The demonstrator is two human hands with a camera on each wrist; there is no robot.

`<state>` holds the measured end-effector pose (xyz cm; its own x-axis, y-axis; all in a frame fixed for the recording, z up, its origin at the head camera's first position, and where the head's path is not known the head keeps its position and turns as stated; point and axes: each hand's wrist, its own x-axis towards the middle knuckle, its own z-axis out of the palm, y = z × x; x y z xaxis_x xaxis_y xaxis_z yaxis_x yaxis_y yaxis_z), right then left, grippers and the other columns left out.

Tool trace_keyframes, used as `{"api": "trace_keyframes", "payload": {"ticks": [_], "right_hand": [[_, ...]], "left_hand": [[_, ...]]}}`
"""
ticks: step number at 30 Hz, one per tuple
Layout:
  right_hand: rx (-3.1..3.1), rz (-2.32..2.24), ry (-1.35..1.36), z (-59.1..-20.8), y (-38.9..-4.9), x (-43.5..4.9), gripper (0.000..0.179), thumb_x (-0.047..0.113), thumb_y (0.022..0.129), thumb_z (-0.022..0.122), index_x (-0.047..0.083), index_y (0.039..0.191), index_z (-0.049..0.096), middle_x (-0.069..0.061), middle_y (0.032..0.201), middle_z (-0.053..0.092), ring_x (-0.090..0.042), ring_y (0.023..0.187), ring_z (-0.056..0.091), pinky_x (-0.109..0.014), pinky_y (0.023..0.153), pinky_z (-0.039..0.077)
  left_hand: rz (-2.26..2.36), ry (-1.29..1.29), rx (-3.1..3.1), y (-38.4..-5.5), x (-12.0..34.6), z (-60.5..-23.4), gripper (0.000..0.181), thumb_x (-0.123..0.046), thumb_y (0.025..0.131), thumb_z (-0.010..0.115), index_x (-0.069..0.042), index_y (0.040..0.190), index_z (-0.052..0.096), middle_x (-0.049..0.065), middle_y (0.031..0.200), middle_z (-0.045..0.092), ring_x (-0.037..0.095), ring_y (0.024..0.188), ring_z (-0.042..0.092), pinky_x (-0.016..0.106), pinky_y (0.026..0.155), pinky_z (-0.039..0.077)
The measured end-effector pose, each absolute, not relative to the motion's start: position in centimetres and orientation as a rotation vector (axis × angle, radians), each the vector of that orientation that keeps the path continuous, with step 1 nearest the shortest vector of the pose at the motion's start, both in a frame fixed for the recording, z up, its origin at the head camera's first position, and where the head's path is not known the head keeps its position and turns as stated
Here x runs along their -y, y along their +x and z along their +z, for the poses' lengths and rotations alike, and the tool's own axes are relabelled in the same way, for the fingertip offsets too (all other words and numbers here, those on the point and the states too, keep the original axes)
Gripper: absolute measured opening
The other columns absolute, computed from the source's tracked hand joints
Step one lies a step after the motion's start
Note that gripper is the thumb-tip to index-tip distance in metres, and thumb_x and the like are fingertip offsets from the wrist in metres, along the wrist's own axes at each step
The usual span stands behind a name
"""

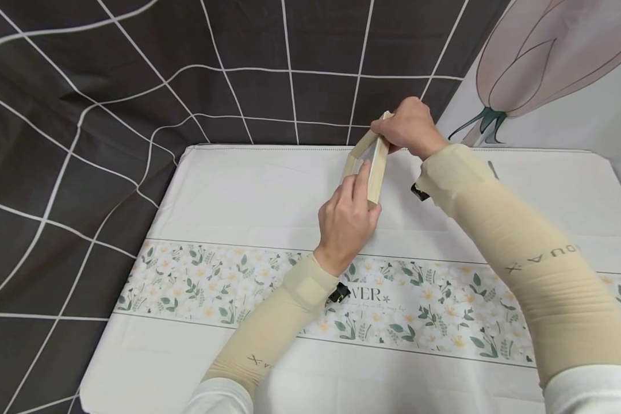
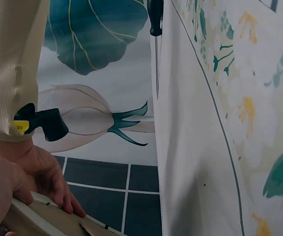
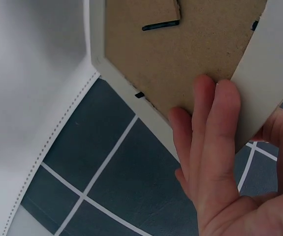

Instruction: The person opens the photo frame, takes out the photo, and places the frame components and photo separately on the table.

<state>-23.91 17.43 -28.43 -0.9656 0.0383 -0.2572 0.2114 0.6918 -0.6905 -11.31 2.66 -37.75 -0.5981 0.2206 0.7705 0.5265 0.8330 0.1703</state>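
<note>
A pale wooden picture frame (image 1: 378, 175) is held up on its edge, tilted, above the far part of the table. My left hand (image 1: 345, 218) grips its near lower end, the index finger lying along the inner face. At the upper end, my right hand (image 1: 409, 126) pinches the rim. In the right wrist view, right-hand fingers (image 3: 220, 123) rest on the brown backing board (image 3: 190, 59), which has small black tabs around it and a stand flap. The left wrist view shows the frame's edge (image 2: 45, 216) between both hands; part of the left hand is cut off.
A white tablecloth (image 1: 259, 190) with a flowered band covers the table. A screwdriver (image 2: 155, 19) with a black handle lies on it, mostly behind the right forearm in the head view. Dark cloth with white grid lines (image 1: 248, 92) hangs at the back and left.
</note>
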Motion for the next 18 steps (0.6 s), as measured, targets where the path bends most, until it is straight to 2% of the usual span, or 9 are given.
{"api": "trace_keyframes", "payload": {"ticks": [8,12,15,18], "right_hand": [[-2.643,-1.199,0.224,-28.19,-23.78,-17.54,0.039,0.024,0.093,0.061,-0.009,0.113,0.066,-0.015,0.093,0.067,-0.007,0.056,0.069,-0.024,0.06,0.059],[-2.631,-1.234,0.227,-28.19,-23.81,-17.75,0.038,0.022,0.092,0.061,-0.009,0.113,0.065,-0.011,0.089,0.066,-0.007,0.056,0.069,-0.026,0.062,0.06],[-2.631,-1.276,0.23,-28.25,-23.76,-17.93,0.035,0.02,0.091,0.06,-0.009,0.111,0.065,-0.008,0.083,0.066,-0.007,0.055,0.069,-0.027,0.062,0.06],[-2.625,-1.303,0.25,-28.32,-23.73,-18.12,0.036,0.02,0.091,0.059,-0.009,0.111,0.065,-0.012,0.09,0.067,-0.006,0.056,0.068,-0.027,0.061,0.06]], "left_hand": [[-0.579,-0.552,2.226,-11.57,-2.5,-37.66,0.06,-0.004,0.077,0.068,0.001,0.137,0.058,0.01,0.1,0.069,0.021,0.078,0.07,0.029,0.055,0.058],[-0.61,-0.566,2.234,-11.66,-2.41,-37.69,0.06,-0.004,0.077,0.068,0.001,0.136,0.059,0.011,0.103,0.068,0.022,0.086,0.068,0.03,0.059,0.059],[-0.636,-0.56,2.257,-11.82,-2.35,-37.7,0.06,-0.006,0.077,0.068,0.0,0.136,0.058,0.012,0.107,0.067,0.023,0.092,0.067,0.031,0.067,0.058],[-0.664,-0.543,2.288,-11.96,-2.24,-37.66,0.063,-0.01,0.077,0.073,-0.001,0.137,0.058,0.012,0.11,0.066,0.024,0.094,0.066,0.032,0.075,0.057]]}}
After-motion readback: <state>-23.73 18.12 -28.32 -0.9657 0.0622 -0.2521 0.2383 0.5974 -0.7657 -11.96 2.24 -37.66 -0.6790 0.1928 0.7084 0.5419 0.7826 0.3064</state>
